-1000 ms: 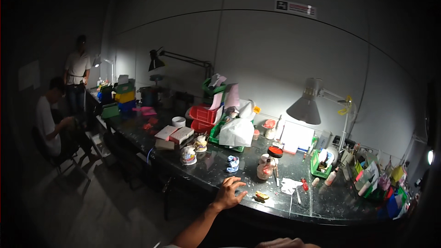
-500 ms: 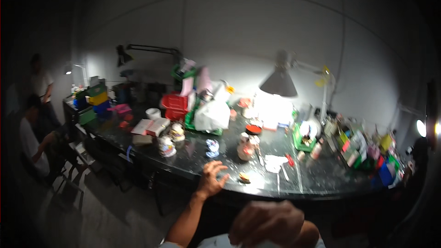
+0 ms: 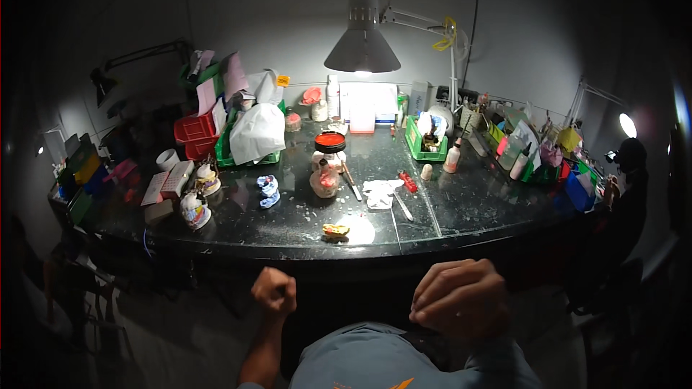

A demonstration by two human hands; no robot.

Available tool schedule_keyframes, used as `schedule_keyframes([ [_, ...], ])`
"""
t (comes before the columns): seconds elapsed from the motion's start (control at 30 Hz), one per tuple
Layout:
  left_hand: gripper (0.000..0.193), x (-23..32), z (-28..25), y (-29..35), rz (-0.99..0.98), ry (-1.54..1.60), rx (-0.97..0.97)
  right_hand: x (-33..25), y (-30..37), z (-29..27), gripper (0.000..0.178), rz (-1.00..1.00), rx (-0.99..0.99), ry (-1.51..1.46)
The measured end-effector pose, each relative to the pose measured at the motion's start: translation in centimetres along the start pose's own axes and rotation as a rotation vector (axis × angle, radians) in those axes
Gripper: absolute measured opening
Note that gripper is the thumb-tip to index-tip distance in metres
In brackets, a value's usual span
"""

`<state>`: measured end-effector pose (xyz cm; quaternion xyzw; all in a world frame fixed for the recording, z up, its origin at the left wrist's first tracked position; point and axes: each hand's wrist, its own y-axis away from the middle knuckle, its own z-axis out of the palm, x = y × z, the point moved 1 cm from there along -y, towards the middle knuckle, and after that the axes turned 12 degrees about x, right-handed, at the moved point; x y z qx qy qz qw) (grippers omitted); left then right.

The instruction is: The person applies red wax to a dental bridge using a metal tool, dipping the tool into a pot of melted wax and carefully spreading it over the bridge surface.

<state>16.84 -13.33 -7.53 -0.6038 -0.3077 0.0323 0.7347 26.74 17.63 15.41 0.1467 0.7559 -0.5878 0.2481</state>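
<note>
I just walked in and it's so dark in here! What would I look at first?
The bright desk lamp above the back of the black workbench, lighting the clutter under it. Next, a round red-topped pot at the middle of the bench, and a small yellow piece by its front edge. Nearest you, the left hand and right hand are curled into fists below the bench edge, touching nothing on it.

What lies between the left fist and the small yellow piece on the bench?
In the head view, only the dark bench's front edge separates the left hand from the yellow piece; nothing else lies between.
</note>
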Motion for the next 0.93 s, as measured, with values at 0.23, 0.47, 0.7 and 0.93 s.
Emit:
schedule_keyframes([
  [0.23, 0.03, -13.9, -12.2, 24.4, -0.62, -0.782, -0.918, 11.8, 20.7, -10.6, 0.025, 1.058, -0.324, 0.821],
  [0.47, 0.03, -16.7, -14.0, 36.3, -0.657, -0.831, -0.803, 28.5, 59.7, -16.3, 0.037, 0.746, -0.422, 0.937],
  [0.7, 0.033, -20.8, -18.6, 36.4, -0.451, -1.069, -1.189, 35.3, 57.0, -5.4, 0.039, 0.984, 0.012, 1.079],
  [0.93, 0.047, -17.9, -15.6, 33.4, -0.965, -1.16, -1.142, 29.3, 55.7, -4.1, 0.028, 0.884, -0.086, 1.364],
])
